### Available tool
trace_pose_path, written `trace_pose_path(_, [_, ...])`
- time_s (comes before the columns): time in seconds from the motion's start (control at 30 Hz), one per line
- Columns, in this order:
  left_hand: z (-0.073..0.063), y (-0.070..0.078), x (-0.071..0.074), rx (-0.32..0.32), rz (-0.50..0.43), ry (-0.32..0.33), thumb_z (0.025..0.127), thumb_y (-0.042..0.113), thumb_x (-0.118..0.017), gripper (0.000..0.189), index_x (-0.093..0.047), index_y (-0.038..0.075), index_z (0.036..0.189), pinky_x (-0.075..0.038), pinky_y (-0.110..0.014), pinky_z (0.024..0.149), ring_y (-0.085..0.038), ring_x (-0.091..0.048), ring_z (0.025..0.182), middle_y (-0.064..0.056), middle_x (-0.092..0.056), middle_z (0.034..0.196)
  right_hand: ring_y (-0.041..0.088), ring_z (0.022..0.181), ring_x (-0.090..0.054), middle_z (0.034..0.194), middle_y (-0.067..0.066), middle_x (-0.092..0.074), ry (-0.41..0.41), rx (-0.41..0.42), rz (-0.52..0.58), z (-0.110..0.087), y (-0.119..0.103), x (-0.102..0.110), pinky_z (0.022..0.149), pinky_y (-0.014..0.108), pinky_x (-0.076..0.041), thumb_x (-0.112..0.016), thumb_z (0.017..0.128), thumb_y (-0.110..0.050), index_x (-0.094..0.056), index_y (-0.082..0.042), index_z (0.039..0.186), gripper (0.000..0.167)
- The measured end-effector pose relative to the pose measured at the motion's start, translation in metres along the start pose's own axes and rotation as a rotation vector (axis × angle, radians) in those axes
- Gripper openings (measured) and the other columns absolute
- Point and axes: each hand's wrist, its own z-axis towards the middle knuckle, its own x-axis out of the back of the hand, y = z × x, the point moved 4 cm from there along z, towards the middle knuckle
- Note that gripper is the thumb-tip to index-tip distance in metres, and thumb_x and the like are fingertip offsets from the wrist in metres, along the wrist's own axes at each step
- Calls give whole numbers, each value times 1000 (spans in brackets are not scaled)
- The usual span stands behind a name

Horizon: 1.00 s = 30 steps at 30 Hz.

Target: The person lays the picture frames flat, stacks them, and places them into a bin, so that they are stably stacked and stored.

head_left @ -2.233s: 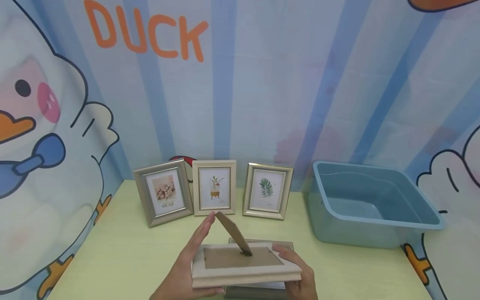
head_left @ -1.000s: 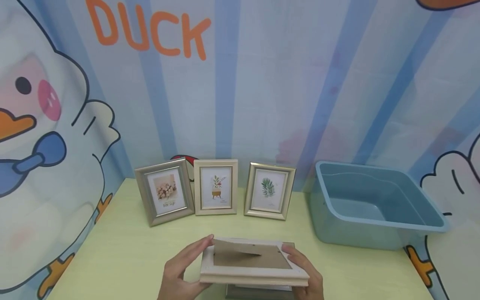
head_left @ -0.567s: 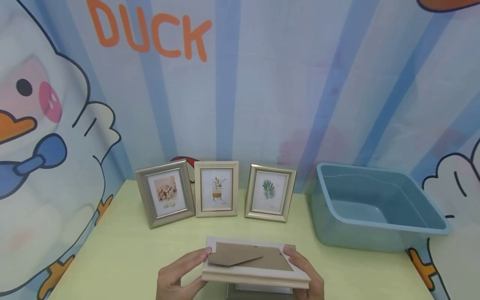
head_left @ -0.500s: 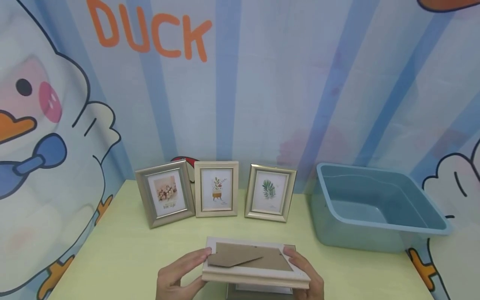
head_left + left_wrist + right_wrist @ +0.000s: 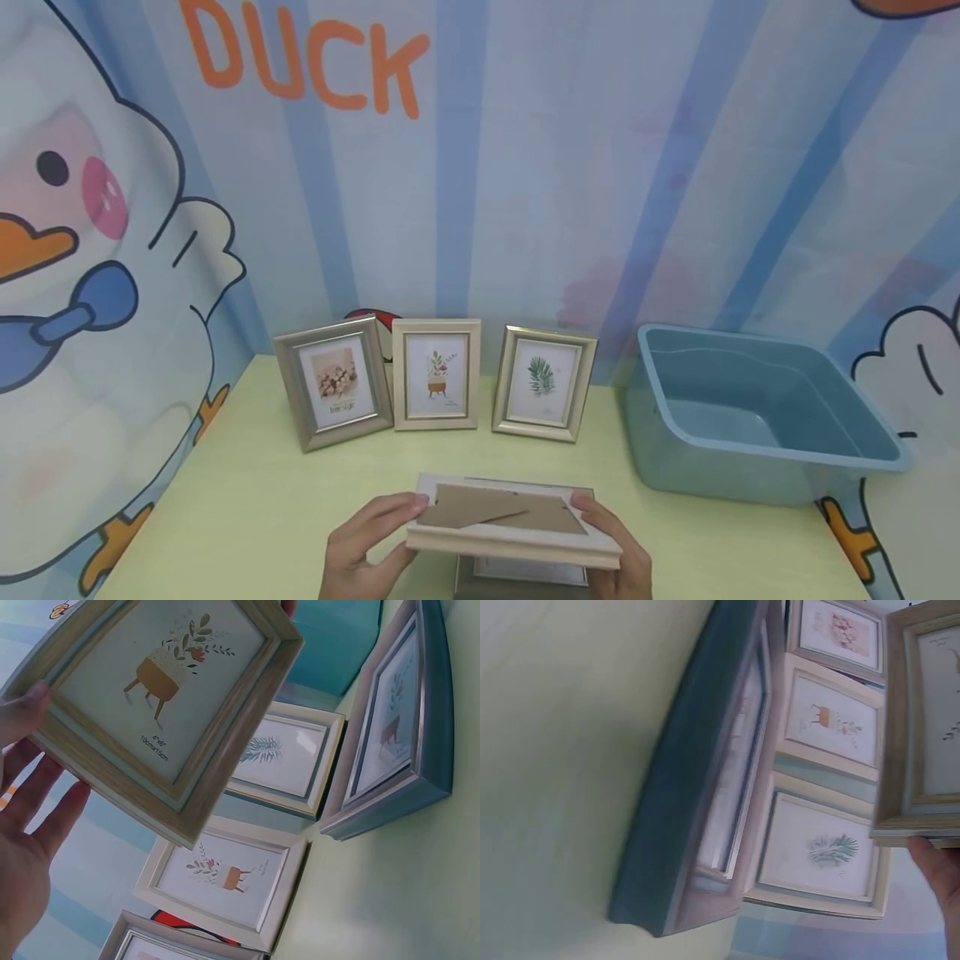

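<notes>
A pale wood-tone picture frame (image 5: 517, 543) is held face down above the table, its brown backing board upward. The stand leg (image 5: 498, 517) lies folded low over that board. My left hand (image 5: 367, 542) grips the left edge, thumb and fingers on opposite faces. On the right edge, my right hand (image 5: 621, 546) does the same. The left wrist view shows the front of the held frame (image 5: 169, 697), a potted-plant print behind glass. Beneath it a grey-brown frame (image 5: 491, 590) lies face up on the table, partly hidden.
Along the back stand three upright frames: a flower photo frame (image 5: 337, 383) at left, a cream plant-print frame (image 5: 437, 375), and a gold leaf-print frame (image 5: 545, 383). A blue plastic tub (image 5: 735, 467) stands at the right. Behind hangs a duck-patterned cloth (image 5: 540, 167).
The stand leg has swung from raised down to nearly flat against the backing. The frame has shifted slightly right and both hands keep holding its edges.
</notes>
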Motion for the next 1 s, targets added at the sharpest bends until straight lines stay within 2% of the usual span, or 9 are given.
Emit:
trace_pose_path(0.17, [2,-1,3,111,107,4,79,1,-80,33,-72,-2,110,-53,-16,96,-7,-66,107,-15,-71,105,4,108,-68,104,13,-75,-31,-104,-128,10,-10,-2,97,6,-46,-75,65,19,-69,-4,110,50])
trace_pose_path(0.3, [8,1,2,222,149,-7,70,-15,-79,44,-71,3,109,-53,-15,93,-6,-65,102,-13,-71,101,11,95,-73,99,5,-77,-88,-224,-164,17,-14,-2,84,11,-55,-79,70,10,-70,-8,102,38])
trace_pose_path(0.5, [18,-5,1,419,220,31,77,-9,-77,31,-71,4,105,-59,-19,80,-7,-68,91,-4,-71,99,31,99,-74,108,12,-76,-234,-566,-90,24,-11,-8,75,36,-64,-71,89,-9,-67,-6,113,24])
trace_pose_path(0.6, [18,-10,1,529,249,54,80,-5,-76,25,-72,3,104,-62,-22,74,-5,-68,87,-2,-72,97,38,103,-72,116,20,-72,-280,-671,-32,23,-7,-11,77,40,-64,-69,93,-14,-64,-2,123,33])
trace_pose_path(0.67, [17,-13,2,603,252,73,81,-3,-77,23,-72,0,104,-62,-23,73,-3,-67,85,-3,-72,95,32,102,-73,117,23,-71,-276,-712,20,19,-5,-12,79,35,-63,-68,94,-16,-60,-1,129,39])
trace_pose_path(0.77, [16,-16,6,718,245,93,82,-2,-76,25,-71,-7,107,-62,-21,71,0,-65,83,-8,-72,93,15,98,-73,112,20,-73,-186,-705,135,11,-4,-11,81,25,-61,-65,95,-6,-53,3,134,43])
trace_pose_path(0.87, [16,-18,9,831,221,97,85,-1,-75,30,-68,-10,112,-61,-21,73,-1,-64,84,-12,-71,95,-1,96,-68,107,0,-74,-90,-629,208,5,-4,-9,82,15,-56,-62,91,9,-51,8,135,46])
trace_pose_path(0.97, [17,-19,11,893,232,87,86,1,-74,31,-68,-10,114,-61,-21,74,-3,-62,84,-13,-70,95,-3,101,-66,110,-14,-70,-68,-586,227,3,-3,-9,86,15,-56,-61,91,10,-54,6,136,46])
trace_pose_path(1.0, [17,-19,11,904,238,86,86,2,-75,30,-69,-9,113,-61,-22,74,-3,-62,83,-13,-70,95,-3,103,-66,113,-12,-70,-78,-585,220,3,-2,-10,86,16,-56,-61,92,8,-55,4,137,45])
